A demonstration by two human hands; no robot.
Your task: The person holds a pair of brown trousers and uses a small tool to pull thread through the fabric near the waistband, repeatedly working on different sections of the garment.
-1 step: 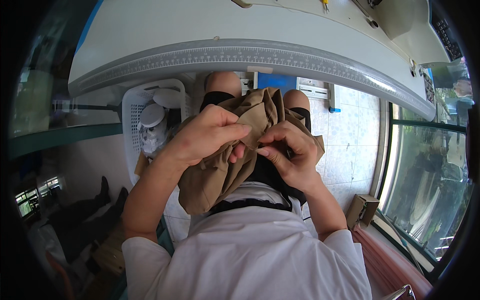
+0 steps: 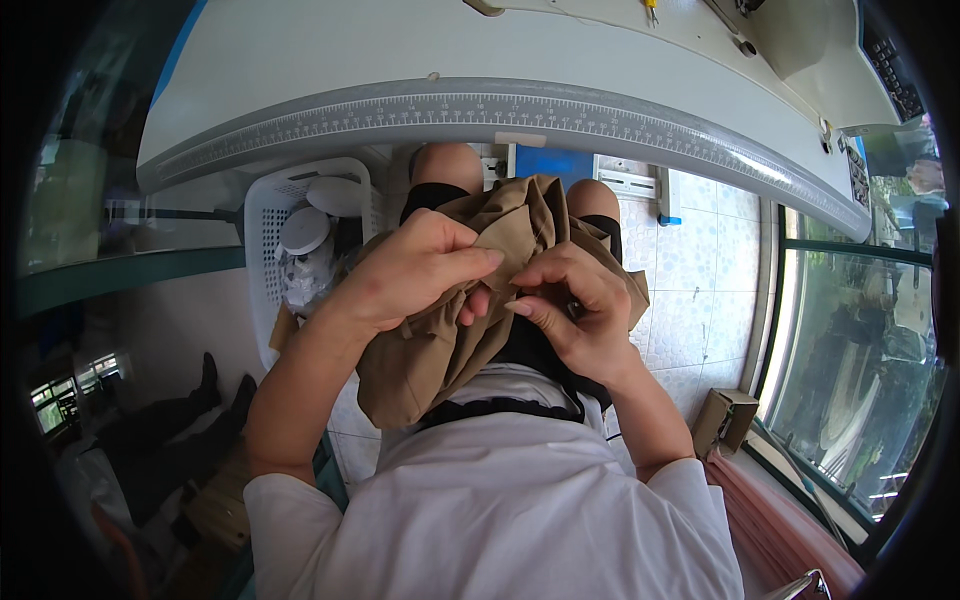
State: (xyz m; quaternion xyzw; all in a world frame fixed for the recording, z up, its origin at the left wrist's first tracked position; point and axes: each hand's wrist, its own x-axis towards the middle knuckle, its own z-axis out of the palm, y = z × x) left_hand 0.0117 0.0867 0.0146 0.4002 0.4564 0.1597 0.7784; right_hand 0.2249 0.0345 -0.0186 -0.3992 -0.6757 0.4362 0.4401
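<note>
- Over the seated person's lap, just below the curved edge of the bench (image 2: 300, 70), a tan garment (image 2: 520, 225) is bunched up between both hands.
- Left hand (image 2: 415, 270) is closed on a fold of the cloth, fingers curled over the top and thumb pressing in toward the other hand.
- Right hand (image 2: 575, 310) is pinched shut on the same fold from the other side; the fingertips nearly meet those of the left, as if working one small spot. What lies exactly under them I cannot tell.
- By its looks, the fabric is soft, light and limp: it drapes over the knees and sags in a loose flap toward the person's waist. It should not slip much, but it will collapse wherever it is not held, so a grip at a seam or hemmed edge seems the surest place to take it.
- Nothing about it appears fragile; a tug may shift the whole bundle, though.
- A white plastic basket (image 2: 265, 230) stands on the floor at the person's left, touching nothing in the hands, with pale round lids or cones of some sort (image 2: 305, 230) inside.
- A ruler strip (image 2: 560, 110) runs along the bench edge, and a small cardboard box (image 2: 725, 415) sits on the tiled floor (image 2: 700, 260) to the right.
- The bench edge hangs close above the knees, leaving little room to lift the cloth.
</note>
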